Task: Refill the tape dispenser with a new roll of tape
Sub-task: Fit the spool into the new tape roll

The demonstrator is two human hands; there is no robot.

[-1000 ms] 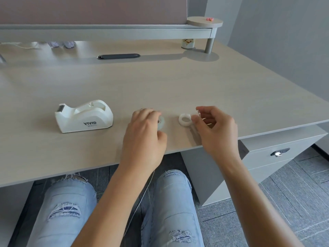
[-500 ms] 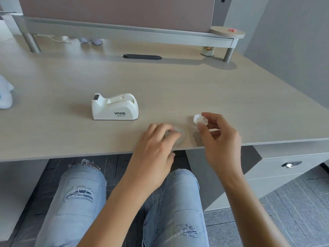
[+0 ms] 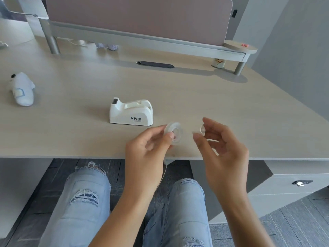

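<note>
A white tape dispenser marked VIVID stands on the wooden desk, its roll cradle empty. Just right of it and nearer to me, my left hand pinches a clear roll of tape between thumb and fingers, held upright above the desk. My right hand holds a small white plastic core at its fingertips, a short gap to the right of the roll. Both hands hover over the desk's front edge.
A white soft toy lies at the far left. At the back run a raised grey shelf, a dark cable slot and a small cup. A drawer unit is under the desk on the right.
My left hand has picked the tape roll up off the desk. My right hand has raised the white core and turned it toward the roll. The view has shifted.
</note>
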